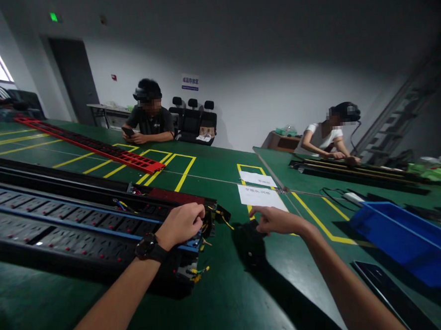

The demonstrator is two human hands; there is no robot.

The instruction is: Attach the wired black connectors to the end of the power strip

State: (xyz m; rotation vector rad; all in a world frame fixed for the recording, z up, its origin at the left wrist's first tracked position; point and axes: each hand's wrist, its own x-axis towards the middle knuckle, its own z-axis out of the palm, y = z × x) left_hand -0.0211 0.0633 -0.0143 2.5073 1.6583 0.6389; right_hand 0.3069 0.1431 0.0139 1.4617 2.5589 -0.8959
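Observation:
Long black power strips (94,242) with rows of sockets, red dots and blue edging lie side by side at the left. My left hand (181,224), with a black watch at the wrist, is closed over their near right end, the fingertips partly hidden. Loose yellow-green wire ends (200,273) stick out of that end. A thin yellow wire (227,223) runs right towards a dark black part (250,245) on the table. My right hand (276,220) has its thumb and index finger curled around the top of this part, whose exact kind is too dark to tell.
A blue bin (408,243) and a dark phone-like slab (387,289) lie at the right. White paper sheets (262,197) and yellow tape lines mark the green table. A long red frame (92,145) stretches behind. Two people (152,114) (325,136) sit across the table.

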